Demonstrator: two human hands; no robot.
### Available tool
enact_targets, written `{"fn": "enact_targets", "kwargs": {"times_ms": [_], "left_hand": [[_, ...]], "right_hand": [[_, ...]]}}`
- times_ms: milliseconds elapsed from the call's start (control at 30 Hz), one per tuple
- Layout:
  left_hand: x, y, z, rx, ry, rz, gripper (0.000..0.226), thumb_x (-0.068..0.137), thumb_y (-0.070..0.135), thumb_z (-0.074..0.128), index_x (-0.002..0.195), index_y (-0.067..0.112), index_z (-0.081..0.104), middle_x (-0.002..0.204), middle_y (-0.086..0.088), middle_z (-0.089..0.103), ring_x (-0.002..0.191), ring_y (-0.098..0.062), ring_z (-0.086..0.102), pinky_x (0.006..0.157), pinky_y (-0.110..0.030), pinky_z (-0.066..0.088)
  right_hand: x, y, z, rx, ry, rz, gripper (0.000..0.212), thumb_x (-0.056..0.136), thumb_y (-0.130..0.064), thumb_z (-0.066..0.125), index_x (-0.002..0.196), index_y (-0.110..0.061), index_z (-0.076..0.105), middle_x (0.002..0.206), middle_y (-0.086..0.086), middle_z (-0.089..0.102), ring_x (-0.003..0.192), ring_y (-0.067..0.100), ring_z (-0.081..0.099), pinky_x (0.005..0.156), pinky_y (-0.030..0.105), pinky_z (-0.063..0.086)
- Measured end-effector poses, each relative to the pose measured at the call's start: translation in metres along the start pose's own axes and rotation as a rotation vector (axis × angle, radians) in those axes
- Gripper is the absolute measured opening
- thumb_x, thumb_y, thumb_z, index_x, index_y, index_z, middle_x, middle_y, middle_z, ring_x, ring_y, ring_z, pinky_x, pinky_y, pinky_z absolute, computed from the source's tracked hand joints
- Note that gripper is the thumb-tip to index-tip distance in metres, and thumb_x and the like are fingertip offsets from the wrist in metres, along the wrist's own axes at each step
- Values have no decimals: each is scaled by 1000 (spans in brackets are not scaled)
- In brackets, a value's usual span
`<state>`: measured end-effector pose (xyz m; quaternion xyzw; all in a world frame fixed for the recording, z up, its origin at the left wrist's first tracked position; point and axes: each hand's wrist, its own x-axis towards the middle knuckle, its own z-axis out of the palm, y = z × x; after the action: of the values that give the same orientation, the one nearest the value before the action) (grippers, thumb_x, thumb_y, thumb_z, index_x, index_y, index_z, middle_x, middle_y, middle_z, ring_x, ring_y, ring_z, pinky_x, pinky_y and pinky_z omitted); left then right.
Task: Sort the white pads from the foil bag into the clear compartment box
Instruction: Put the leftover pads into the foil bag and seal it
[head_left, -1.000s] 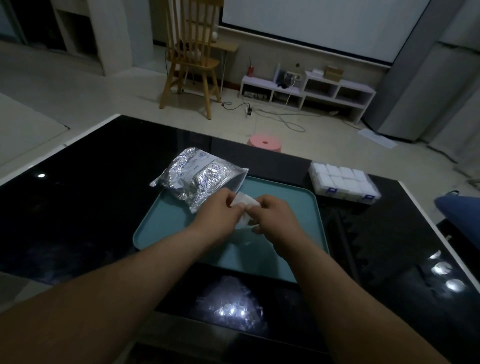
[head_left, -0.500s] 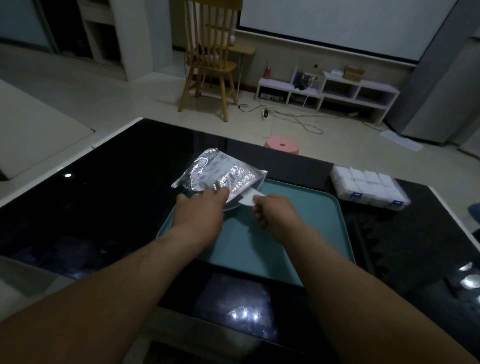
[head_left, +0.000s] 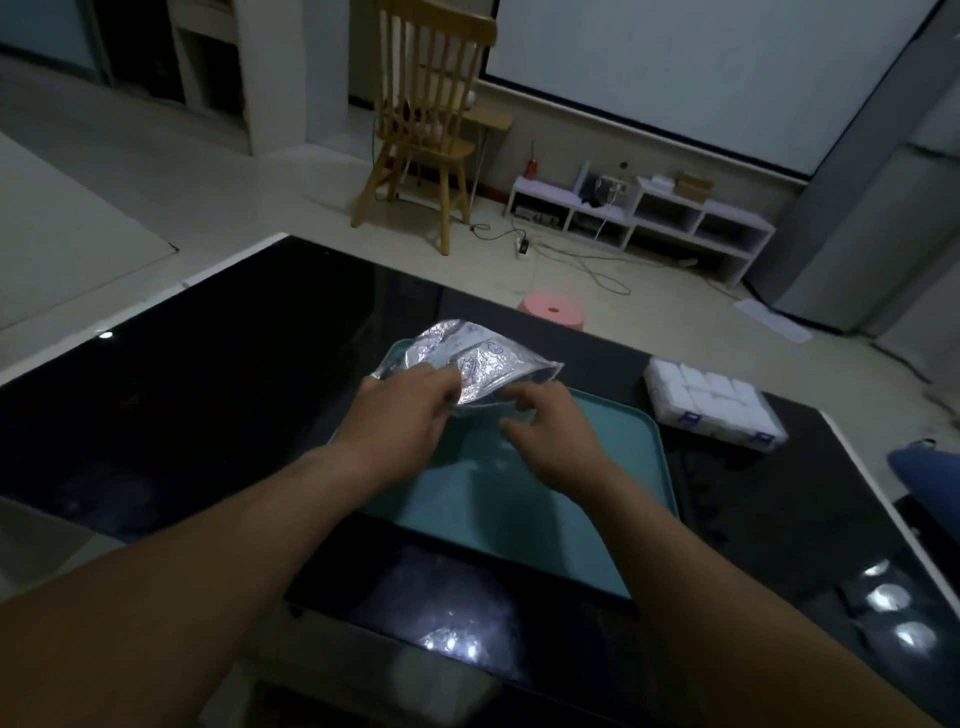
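The crinkled silver foil bag (head_left: 483, 358) hangs slightly raised over the far left corner of the teal tray (head_left: 613, 478). My left hand (head_left: 410, 415) grips the bag's near edge with thumb and fingers. Just below the bag's open right end is my right hand (head_left: 553, 439), its thumb and fingers spread and loosely bent, with no pad visible in it. The clear compartment box (head_left: 712, 410), filled with white pads, sits on the black table to the right of the tray.
The glossy black table (head_left: 218, 395) carries the tray at its middle. A blue object (head_left: 930, 473) shows at the right edge. Beyond the table stand a pink stool (head_left: 553, 312), a wooden chair (head_left: 426, 124) and a low white shelf (head_left: 644, 218).
The white pad that my right hand pinched at the bag's mouth is no longer visible. My right hand's fingers have spread. My left hand has lifted the bag a little.
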<state>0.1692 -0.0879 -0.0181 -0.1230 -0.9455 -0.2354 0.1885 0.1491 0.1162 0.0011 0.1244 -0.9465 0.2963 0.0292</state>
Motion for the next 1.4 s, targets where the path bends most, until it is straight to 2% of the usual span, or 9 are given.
{"fn": "enact_targets", "kwargs": {"times_ms": [67, 300, 467, 533, 600, 733, 933, 1133, 1400], "left_hand": [[1, 1, -5, -104, 0, -2, 11, 94, 24, 60, 97, 32, 52, 101, 12, 61, 98, -20, 60, 79, -37, 37], [13, 1, -30, -472, 150, -165, 8, 94, 17, 69, 90, 21, 64, 95, 3, 60, 86, -10, 60, 78, -31, 48], [19, 2, -34, -875, 83, -313, 6, 98, 13, 67, 94, 18, 66, 89, -2, 71, 82, -13, 63, 82, -35, 51], [20, 4, -31, -941, 80, -326, 7, 98, 11, 66, 94, 17, 65, 84, -2, 70, 78, -12, 62, 79, -37, 51], [22, 9, -28, -961, 96, -335, 2, 98, 10, 67, 97, 12, 66, 85, -1, 70, 78, -9, 63, 79, -34, 52], [26, 14, -26, -947, 165, -380, 10, 95, 20, 73, 92, 11, 69, 81, -1, 68, 74, -9, 58, 75, -31, 52], [32, 11, -30, -978, 164, -384, 2, 97, 19, 70, 96, 18, 70, 96, -11, 73, 86, -16, 64, 96, -51, 57], [33, 14, -32, -884, 178, -348, 10, 96, 24, 70, 90, 19, 64, 89, -10, 69, 81, -24, 65, 84, -51, 57], [33, 6, -37, -881, 188, -373, 9, 97, 22, 68, 91, 14, 68, 88, -8, 72, 85, -26, 69, 84, -51, 59]], "right_hand": [[-1, 7, -3, -192, 18, -45, 31, 93, -31, 72, 124, -32, 69, 127, -3, 53, 116, 17, 56, 97, 30, 49], [-10, -5, -47, -429, 359, -313, 17, 91, -41, 75, 97, -27, 66, 120, -2, 58, 115, 23, 51, 96, 43, 44], [-3, -10, -72, -111, 92, -168, 54, 96, -38, 71, 141, -32, 42, 108, -9, 62, 99, 11, 61, 90, 35, 54], [0, -8, -72, -149, 11, -171, 46, 98, -42, 69, 140, -31, 54, 110, -9, 63, 97, 5, 61, 87, 30, 52], [2, -9, -71, -119, -60, -148, 14, 101, -36, 65, 112, -27, 70, 96, -11, 68, 83, 0, 63, 75, 26, 50], [9, -5, -73, -121, 60, -172, 13, 104, -29, 60, 94, -25, 67, 87, -12, 65, 81, 4, 61, 72, 32, 50], [22, -18, -84, -319, 129, -233, 12, 106, -34, 55, 95, -30, 57, 89, -12, 54, 84, 17, 56, 66, 30, 37], [38, -75, -65, -298, 53, -399, 23, 105, -36, 56, 123, -25, 63, 111, -7, 65, 98, 12, 60, 87, 33, 51], [60, -102, -38, -150, -29, -303, 13, 104, -25, 59, 109, -20, 69, 90, -11, 63, 80, 2, 59, 64, 21, 42]]}}
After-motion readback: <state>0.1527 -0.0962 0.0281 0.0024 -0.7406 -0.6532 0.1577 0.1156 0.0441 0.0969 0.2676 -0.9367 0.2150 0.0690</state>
